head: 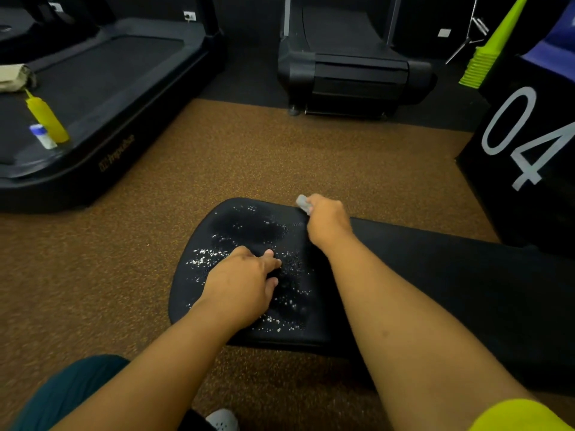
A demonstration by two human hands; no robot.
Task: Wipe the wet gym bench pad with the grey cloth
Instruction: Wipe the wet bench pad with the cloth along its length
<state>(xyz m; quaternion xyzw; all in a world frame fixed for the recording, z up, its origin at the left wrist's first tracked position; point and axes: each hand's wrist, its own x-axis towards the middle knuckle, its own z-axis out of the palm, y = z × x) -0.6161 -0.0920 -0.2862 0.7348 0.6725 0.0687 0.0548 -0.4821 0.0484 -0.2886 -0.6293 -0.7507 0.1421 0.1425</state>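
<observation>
left hand (245, 283) resting on the black padded bench pad (199, 293), fingers curled, holding nothing | droplets across pad | right hand (325, 223) at far edge gripping small grey cloth (303, 203) | risk: bunched cloth smears water, misses near droplets

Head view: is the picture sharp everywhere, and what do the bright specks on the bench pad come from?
Head view: the specks are light glinting off droplets on the dark bench pad; the left hand is fairly sharp, the grey cloth in the right hand slightly blurred; wide-angle bending shows at the edges; the back is dim.
</observation>
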